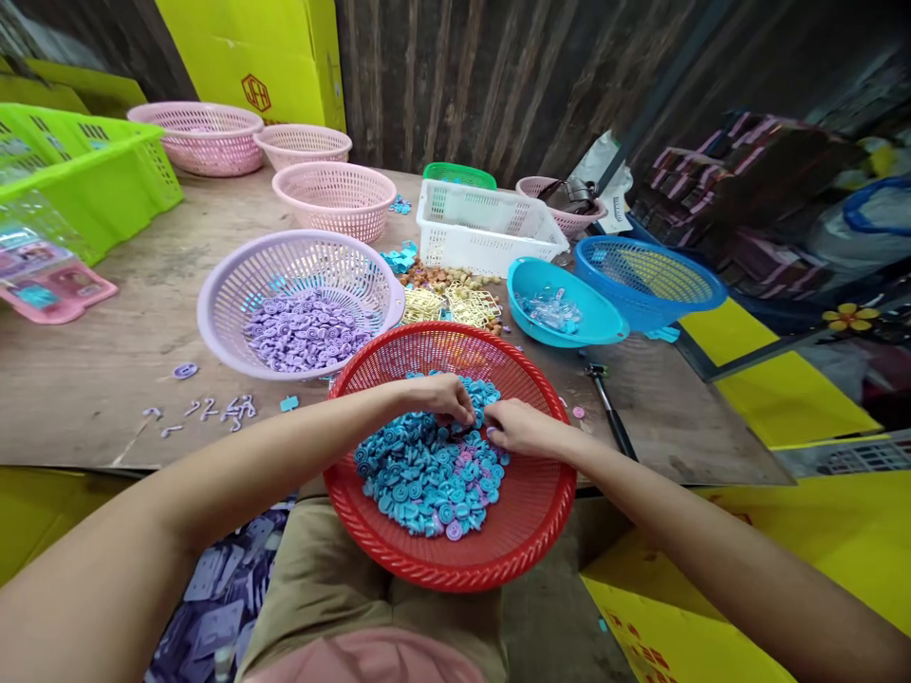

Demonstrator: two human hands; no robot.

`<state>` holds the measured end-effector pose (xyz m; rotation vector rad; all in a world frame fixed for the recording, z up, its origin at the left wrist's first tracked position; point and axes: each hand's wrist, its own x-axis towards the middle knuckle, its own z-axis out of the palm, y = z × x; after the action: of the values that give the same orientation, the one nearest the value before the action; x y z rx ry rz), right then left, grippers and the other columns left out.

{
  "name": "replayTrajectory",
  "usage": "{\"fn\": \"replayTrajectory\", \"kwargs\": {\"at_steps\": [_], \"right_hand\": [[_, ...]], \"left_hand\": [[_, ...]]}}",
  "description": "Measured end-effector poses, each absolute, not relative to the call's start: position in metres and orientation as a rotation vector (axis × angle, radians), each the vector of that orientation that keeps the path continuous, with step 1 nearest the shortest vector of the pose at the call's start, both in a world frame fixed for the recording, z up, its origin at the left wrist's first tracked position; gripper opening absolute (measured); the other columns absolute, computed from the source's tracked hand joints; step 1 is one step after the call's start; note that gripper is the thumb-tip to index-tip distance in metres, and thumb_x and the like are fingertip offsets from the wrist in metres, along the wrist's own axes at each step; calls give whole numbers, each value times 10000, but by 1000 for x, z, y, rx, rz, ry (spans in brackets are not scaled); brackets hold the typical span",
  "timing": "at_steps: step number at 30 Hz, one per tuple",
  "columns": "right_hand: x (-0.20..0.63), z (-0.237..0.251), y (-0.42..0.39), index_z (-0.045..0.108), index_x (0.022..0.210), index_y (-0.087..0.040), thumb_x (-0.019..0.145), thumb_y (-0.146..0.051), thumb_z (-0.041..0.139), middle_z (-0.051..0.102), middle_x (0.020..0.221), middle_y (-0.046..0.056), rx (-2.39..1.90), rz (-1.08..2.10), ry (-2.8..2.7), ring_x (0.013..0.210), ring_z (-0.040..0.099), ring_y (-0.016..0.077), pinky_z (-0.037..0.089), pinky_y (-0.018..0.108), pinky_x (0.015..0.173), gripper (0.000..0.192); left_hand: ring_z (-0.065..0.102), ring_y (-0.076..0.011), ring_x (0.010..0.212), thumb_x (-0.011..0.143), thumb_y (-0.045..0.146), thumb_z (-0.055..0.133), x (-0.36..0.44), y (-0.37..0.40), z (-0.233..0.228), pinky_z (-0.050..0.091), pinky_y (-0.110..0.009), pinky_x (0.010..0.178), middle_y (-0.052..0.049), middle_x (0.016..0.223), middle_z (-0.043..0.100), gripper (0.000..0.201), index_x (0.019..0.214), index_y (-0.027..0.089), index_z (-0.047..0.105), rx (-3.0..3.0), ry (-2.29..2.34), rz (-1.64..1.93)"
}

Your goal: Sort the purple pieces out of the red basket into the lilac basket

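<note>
A red woven basket (537,531) rests on my lap against the table edge. In it lies a heap of small teal plastic pieces (409,465) with round spiral faces, and some pink-purple pieces (470,470) are mixed in. My left hand (448,396) is over the heap, fingers pinched together; what they hold, if anything, is hidden. Close beside it, my right hand (523,427) reaches in from the right with its fingers closed. A small purple piece (491,432) shows at its fingertips.
A lilac basket (213,313) of purple spiral pieces touches the red basket's left side. Behind stand a white basket (484,251), a turquoise bowl (569,334) and pink baskets (334,194). A black-handled tool (616,417) lies right. Loose purple bits (238,410) lie left.
</note>
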<state>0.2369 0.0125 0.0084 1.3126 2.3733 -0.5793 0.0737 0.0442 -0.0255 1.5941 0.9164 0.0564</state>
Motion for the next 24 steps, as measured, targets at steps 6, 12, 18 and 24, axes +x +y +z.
{"fn": "replayTrajectory", "kwargs": {"at_steps": [6, 12, 18, 24], "right_hand": [[249, 19, 24, 406, 678, -169, 585, -106, 405, 537, 614, -11, 1444, -1947, 1952, 520, 515, 91, 377, 210, 493, 112], [252, 24, 26, 418, 701, -169, 573, -116, 416, 523, 658, -13, 1405, -1947, 2080, 602, 502, 94, 383, 217, 559, 139], [243, 8, 13, 551, 787, -157, 689, -124, 423, 606, 799, 84, 1270, -442, 2344, 763, 562, 193, 378, 262, 617, 165], [236, -3, -1, 505, 1054, -164, 787, -141, 354, 615, 889, 125, 1063, -256, 2292, 815, 588, 226, 413, 288, 624, 308]], "left_hand": [[553, -105, 550, 644, 167, 509, 80, 39, -13, 462, -265, 608, -18, 562, 581, 77, 667, 109, 556, 1087, 873, 186], [557, -89, 522, 686, 82, 395, 83, 37, -6, 468, -265, 671, -9, 550, 550, 136, 715, 100, 527, 912, 904, 113], [528, -101, 554, 685, 160, 447, 87, 25, -5, 457, -239, 599, 4, 543, 532, 131, 709, 118, 569, 1557, 1011, -77], [580, -217, 768, 625, 226, 586, 99, 6, -22, 461, -287, 648, -106, 800, 636, 190, 780, 125, 629, 2372, 1176, -328]]}}
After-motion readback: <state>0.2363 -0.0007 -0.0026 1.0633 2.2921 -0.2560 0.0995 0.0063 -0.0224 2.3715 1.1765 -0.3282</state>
